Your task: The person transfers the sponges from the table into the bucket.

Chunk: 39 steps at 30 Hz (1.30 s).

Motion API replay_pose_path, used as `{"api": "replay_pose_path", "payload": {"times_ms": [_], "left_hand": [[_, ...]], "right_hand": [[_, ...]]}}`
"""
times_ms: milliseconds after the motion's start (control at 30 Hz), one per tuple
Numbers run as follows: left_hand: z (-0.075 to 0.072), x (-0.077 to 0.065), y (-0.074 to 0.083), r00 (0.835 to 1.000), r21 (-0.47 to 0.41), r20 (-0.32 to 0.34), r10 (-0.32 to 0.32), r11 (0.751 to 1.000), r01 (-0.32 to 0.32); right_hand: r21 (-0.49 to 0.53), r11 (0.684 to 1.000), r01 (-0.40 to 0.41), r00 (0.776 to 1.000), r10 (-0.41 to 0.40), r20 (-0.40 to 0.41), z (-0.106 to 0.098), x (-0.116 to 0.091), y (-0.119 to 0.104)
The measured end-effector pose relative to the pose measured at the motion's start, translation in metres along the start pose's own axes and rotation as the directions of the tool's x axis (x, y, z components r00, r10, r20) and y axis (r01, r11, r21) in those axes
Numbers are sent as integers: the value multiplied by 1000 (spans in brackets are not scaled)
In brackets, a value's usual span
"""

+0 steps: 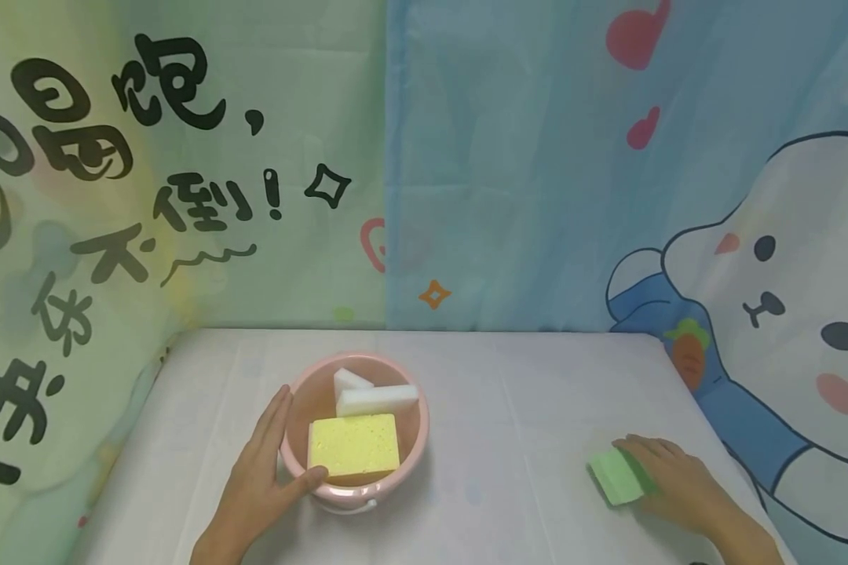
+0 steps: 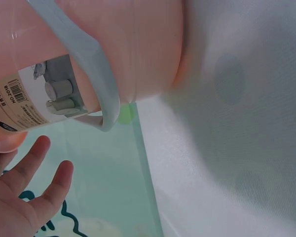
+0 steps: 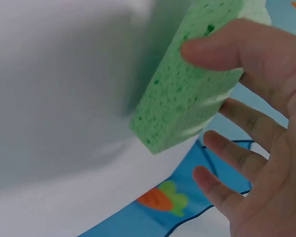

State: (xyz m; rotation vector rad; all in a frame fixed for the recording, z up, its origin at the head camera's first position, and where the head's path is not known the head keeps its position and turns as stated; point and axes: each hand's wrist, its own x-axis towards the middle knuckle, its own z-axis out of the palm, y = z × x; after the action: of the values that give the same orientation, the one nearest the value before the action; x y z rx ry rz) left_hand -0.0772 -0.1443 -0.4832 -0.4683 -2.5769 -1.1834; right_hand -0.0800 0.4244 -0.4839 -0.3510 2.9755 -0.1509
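Note:
A pink bucket (image 1: pixel 420 439) stands on the white table, with a yellow sponge (image 1: pixel 355 444) lying at the front inside it. Behind that are two white sponge blocks (image 1: pixel 378 400), one partly covering the other. My left hand (image 1: pixel 261 463) rests at the bucket's left side, thumb across the front rim and fingers fairly straight along the outside. In the left wrist view, the bucket's grey handle (image 2: pixel 96 61) hangs over a printed label (image 2: pixel 44 94). Far to the right, my right hand (image 1: pixel 678 486) pinches a green sponge (image 3: pixel 187 84) between thumb and forefinger, other fingers spread.
The white tablecloth (image 1: pixel 495 471) runs back to a printed curtain (image 1: pixel 502 196) with lettering at the left and a white cartoon animal (image 1: pixel 784 314) at the right. A small dark object (image 1: pixel 698 563) shows at the bottom edge, below the right hand.

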Motion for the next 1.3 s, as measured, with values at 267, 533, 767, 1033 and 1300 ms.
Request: {"api": "replay_pose_path", "payload": {"times_ms": [267,533,767,1033,1300], "left_hand": [[0,-1,1,1000,4,-10,-7,1000,7],[0,-2,2,1000,13,-20,4,1000,-4],[0,-1,1,1000,14,-20,7,1000,-7],[1,0,0,1000,23,-13,5,1000,-5],[0,1,0,1000,23,-8,2,1000,-2]], "right_hand": [[-29,998,62,994,-65,-91,-30,10,-36],[-80,981,177,968,-188,-166,-68,20,-86],[-151,936,317,918,-343,-199,-98,33,-127],[-208,870,447,842,-487,-231,-120,49,-165],[-203,826,526,817,-557,-149,-128,65,-210]]}}
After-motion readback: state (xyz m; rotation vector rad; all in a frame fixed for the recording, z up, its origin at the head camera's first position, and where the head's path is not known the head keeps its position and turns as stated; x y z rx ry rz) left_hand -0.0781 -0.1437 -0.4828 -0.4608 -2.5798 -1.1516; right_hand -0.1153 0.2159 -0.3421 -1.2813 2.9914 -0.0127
